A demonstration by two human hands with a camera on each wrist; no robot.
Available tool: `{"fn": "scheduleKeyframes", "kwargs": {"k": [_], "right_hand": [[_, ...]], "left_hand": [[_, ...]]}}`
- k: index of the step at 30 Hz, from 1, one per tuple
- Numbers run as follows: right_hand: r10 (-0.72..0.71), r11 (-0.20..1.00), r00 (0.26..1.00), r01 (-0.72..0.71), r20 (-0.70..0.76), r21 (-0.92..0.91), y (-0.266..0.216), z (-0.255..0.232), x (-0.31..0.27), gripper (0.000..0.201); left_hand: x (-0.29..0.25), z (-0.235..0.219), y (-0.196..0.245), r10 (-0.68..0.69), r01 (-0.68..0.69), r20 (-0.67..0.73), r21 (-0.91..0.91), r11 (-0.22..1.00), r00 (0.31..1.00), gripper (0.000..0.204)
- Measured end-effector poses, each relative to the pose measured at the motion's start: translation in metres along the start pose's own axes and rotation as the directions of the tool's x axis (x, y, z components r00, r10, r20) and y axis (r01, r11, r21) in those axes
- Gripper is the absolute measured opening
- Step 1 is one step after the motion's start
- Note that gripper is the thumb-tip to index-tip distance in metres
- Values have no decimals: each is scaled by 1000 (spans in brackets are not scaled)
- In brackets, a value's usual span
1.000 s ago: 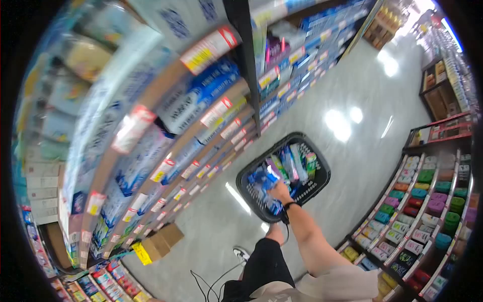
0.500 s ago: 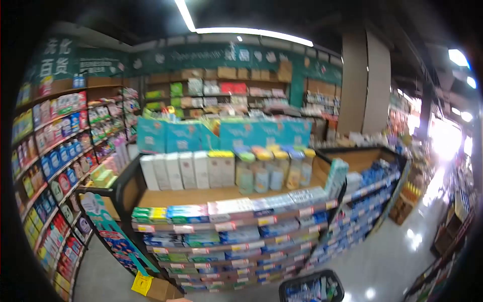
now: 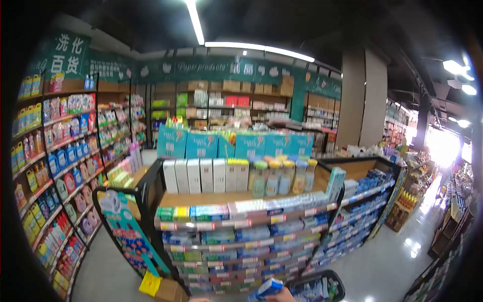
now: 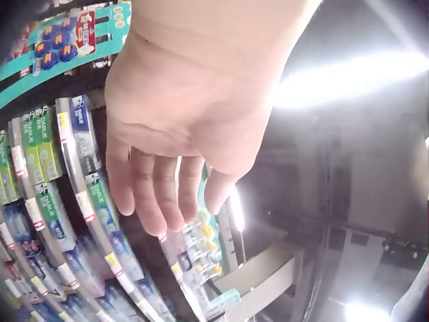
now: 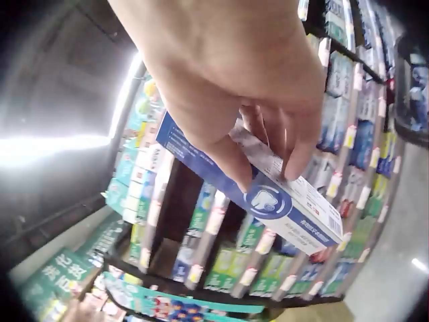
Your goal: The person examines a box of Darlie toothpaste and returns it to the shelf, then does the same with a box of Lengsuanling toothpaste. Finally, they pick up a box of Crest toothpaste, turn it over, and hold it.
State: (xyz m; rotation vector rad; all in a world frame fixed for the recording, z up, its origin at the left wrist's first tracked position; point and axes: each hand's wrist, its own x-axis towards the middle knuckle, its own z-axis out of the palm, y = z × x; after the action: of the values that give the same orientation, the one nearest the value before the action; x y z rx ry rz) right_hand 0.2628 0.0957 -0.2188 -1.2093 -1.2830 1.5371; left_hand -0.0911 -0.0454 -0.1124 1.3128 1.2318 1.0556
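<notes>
My right hand [image 5: 248,87] pinches a blue and white toothpaste box [image 5: 268,201] with a tooth logo, thumb on one side and fingers on the other. Low in the head view, the same box shows beside the black shopping basket [image 3: 343,292], which contains several packs. My left hand [image 4: 184,127] hangs with loosely bent fingers and holds nothing. Behind it in the left wrist view are shelf rows of toothpaste boxes [image 4: 43,144]. Only a sliver of the left hand shows at the bottom edge of the head view.
A shelf unit [image 3: 241,223] with price-tagged rows of boxes stands in front. White cartons [image 3: 193,176] and lidded bottles [image 3: 279,178] stand on its top. A cardboard box [image 3: 171,292] sits on the floor at its left end. Shelves of detergent bottles [image 3: 63,158] line the left, and an aisle floor [image 3: 397,251] runs right.
The head view has swung up from the floor to the shelves. My right hand, earlier in the basket, now shows outside it at the bottom edge with the toothpaste box.
</notes>
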Motion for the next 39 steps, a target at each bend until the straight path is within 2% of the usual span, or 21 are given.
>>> {"fn": "scheduleKeyframes", "kwargs": {"k": [2, 3, 4, 6, 7, 8, 9, 10, 11, 12, 15, 17, 19, 21, 23, 25, 29, 33, 35, 36, 39], "right_hand": [[-115, 993, 988, 118, 108, -22, -11, 6, -15, 40], [-230, 964, 952, 251, 204, -83, -30, 13, -24, 45], [-289, 954, 927, 301, 241, -14, -33, 16, -33, 47], [-192, 974, 929, 142, 316, 175, -86, 33, -63, 44], [-292, 956, 897, 280, 331, 85, -90, 35, -69, 37], [-327, 945, 877, 306, 353, 115, -99, 35, -74, 34], [-249, 958, 909, 180, 334, 224, -111, 39, -84, 34], [-271, 962, 889, 258, 369, 85, -122, 36, -91, 39], [-402, 914, 825, 384, 397, 128, -124, 33, -94, 39], [-397, 908, 833, 296, 386, 296, -122, 31, -98, 38], [-428, 904, 797, 378, 426, 199, -120, 22, -105, 41], [-418, 902, 835, 334, 359, 272, -116, 23, -111, 46], [-409, 911, 877, 377, 253, 167, -108, 22, -121, 68], [-247, 848, 952, 122, 180, 516, -100, 10, -140, 82], [-258, 809, 951, 116, 170, 576, -119, 12, -143, 96], [-263, 798, 953, 128, 150, 589, -132, 20, -146, 104], [-216, 920, 965, 149, 151, 363, -143, 22, -140, 102], [-260, 873, 951, 159, 165, 461, -147, 34, -124, 94], [-188, 824, 976, 97, 110, 558, -142, 42, -115, 77], [-76, 802, 996, 39, 38, 596, -120, 42, -111, 54], [176, 655, 984, -134, 22, 743, -119, 67, -96, 40]], "left_hand": [[0, 5, 18, -108, 107, 51, 11, 994, 993, 25], [3, 8, 14, -161, 160, 79, 17, 987, 984, 29], [21, 7, -47, -50, 44, 94, 65, 997, 994, 28], [19, 21, -35, -112, 117, 109, -40, 992, 988, 35], [22, 19, -35, -72, 91, 204, -82, 993, 976, 56], [21, 20, -37, -89, 126, 233, -150, 981, 968, 59], [17, 25, -19, -100, 157, 212, -271, 950, 972, 60], [14, 28, -4, -108, 173, 213, -316, 933, 971, 63], [12, 32, -7, -107, 176, 213, -339, 924, 971, 66], [11, 38, 0, -108, 194, 228, -396, 897, 968, 64], [11, 38, 7, -92, 294, 402, -474, 830, 911, 61], [7, 43, 10, -15, 139, 249, -492, 859, 968, 56], [5, 45, 17, 117, -67, 91, -433, 899, 989, 61], [2, 38, 23, 134, -124, -5, -407, 905, 991, 68], [1, 31, 30, 192, -210, -86, -347, 914, 978, 69], [0, 27, 31, 244, -250, -60, -305, 919, 968, 72], [-3, 28, 33, 250, -248, -31, -283, 926, 968, 72], [-3, 25, 36, 261, -277, -97, -234, 932, 960, 69], [-4, 31, 34, 234, -262, -171, -166, 951, 957, 67], [-4, 36, 33, 221, -252, -210, -136, 958, 952, 66], [10, 59, 45, 106, -128, -307, -54, 990, 946, 60]]}}
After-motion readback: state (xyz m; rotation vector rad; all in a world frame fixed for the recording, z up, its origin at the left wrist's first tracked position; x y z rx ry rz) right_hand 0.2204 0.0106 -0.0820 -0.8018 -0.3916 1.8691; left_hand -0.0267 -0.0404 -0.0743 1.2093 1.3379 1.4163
